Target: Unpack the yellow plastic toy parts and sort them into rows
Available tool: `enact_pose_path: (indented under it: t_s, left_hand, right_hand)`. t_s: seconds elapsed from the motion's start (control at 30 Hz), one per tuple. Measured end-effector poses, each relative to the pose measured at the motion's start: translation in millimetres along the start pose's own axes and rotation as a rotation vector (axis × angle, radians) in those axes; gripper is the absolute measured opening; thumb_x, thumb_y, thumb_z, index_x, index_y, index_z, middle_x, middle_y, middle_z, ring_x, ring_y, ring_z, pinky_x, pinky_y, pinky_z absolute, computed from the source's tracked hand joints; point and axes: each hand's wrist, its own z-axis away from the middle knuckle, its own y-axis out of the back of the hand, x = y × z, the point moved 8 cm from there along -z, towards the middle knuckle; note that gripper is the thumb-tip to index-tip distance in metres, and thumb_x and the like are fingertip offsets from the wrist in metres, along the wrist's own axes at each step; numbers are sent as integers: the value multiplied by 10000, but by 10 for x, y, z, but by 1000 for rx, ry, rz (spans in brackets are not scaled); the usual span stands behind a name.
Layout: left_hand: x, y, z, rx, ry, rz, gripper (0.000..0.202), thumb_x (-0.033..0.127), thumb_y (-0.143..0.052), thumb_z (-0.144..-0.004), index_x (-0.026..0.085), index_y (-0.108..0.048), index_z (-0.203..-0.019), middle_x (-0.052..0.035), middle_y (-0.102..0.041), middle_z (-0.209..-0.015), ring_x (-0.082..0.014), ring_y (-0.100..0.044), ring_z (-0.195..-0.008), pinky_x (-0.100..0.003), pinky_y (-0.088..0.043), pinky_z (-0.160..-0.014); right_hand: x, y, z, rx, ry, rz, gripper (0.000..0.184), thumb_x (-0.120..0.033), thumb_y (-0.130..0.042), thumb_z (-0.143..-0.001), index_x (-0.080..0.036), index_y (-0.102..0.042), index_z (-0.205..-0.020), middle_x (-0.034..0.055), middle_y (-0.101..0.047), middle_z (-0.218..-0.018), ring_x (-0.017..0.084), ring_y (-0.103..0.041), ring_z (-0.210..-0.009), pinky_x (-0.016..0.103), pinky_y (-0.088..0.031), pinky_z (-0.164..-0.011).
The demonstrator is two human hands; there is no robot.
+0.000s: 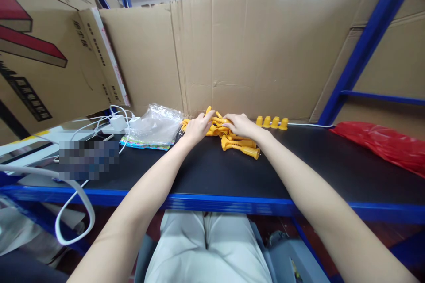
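Note:
A pile of yellow plastic pieces (217, 130) lies at the back of the black tabletop, between my hands. My left hand (196, 128) is closed at the pile's left side, with the yellow tip (208, 109) of a piece poking out above its fingers. From the right, my right hand (243, 125) reaches into the pile, its bent fingers on a yellow piece; the fingertips are partly hidden. Just in front lie two long, twisted yellow pieces with flared ends (244, 147). Several small yellow cup-shaped pieces (274, 122) stand in a row beyond my right hand.
Clear plastic bags (159, 124) lie left of the pile, beside white chargers and cables (117, 124). A red plastic bag (381, 143) sits at the right. Cardboard (249, 53) walls the back, and a blue metal edge (229, 203) runs along the front.

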Motion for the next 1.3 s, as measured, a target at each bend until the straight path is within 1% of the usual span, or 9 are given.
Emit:
enact_pose_path:
  t_s: [0.1,0.23,0.33,0.43,0.57,0.77,1.07,1.2,1.3]
  left_hand:
    - [-13,-33,-41,18,-20,115,421,252,-444,-891,212,-483,-1308,-89,-651,-1060,-202,-628,-932,-307,-459,-828]
    - [-81,-93,-67,8,63,219,344,284,-508,-835,195,-595,-1156,-49,-696,-894,-191,-641,-825,-288,-465,-771]
    - [-80,-70,-44,10,87,182,325,305,-525,-816,211,-613,-1115,-38,-698,-831,-199,-646,-800,-290,-460,-750]
    - [-46,-29,-13,3,63,98,360,297,-520,-817,220,-590,-1161,-52,-705,-888,-212,-653,-850,-291,-455,-760]
    - [-42,-26,7,-35,71,-6,394,294,-512,-821,219,-567,-1204,-81,-702,-969,-234,-654,-903,-300,-459,-758]
    - [-46,-10,6,-28,104,-46,371,363,-492,-842,236,-580,-1179,-80,-708,-905,-247,-663,-863,-320,-466,-746]
    - [-132,-2,6,-42,144,-52,386,359,-518,-816,251,-606,-1177,-74,-714,-913,-240,-661,-877,-311,-468,-757]
    - [-235,-39,-5,-53,161,-60,371,346,-513,-808,236,-636,-1141,-99,-711,-924,-267,-660,-881,-335,-477,-747]
    - [-392,-78,-9,-52,202,-60,326,305,-499,-806,230,-661,-1078,-99,-709,-945,-268,-654,-904,-339,-481,-763]
  right_hand:
    - [-30,69,8,103,50,92,182,-263,-465,-913,-172,-561,-1039,113,-661,-1053,249,-574,-978,340,-303,-791]
    - [-68,149,44,216,89,232,136,-176,-435,-893,-181,-549,-968,98,-664,-943,249,-562,-921,370,-264,-804]
    - [-58,116,52,208,101,237,168,-191,-426,-896,-167,-541,-1015,114,-662,-956,251,-567,-909,379,-271,-807]
    - [-25,18,39,144,91,205,247,-260,-417,-918,-147,-531,-1106,145,-650,-1038,264,-567,-953,376,-290,-803]
    - [1,-80,25,56,64,208,243,-250,-406,-928,-152,-545,-1101,136,-646,-1067,268,-561,-1000,365,-292,-801]
    - [15,57,45,163,69,185,202,-232,-491,-884,-166,-517,-1073,120,-656,-1034,259,-568,-970,354,-286,-803]
    - [12,2,35,158,98,117,283,-292,-410,-921,-168,-536,-1141,137,-637,-1122,262,-552,-1020,373,-304,-829]
    - [28,18,43,156,95,159,257,-271,-435,-899,-164,-563,-1096,134,-644,-1074,266,-553,-991,391,-306,-837]
    - [163,116,58,238,23,179,241,-286,-471,-874,-167,-564,-1062,137,-646,-1052,283,-548,-993,412,-302,-854]
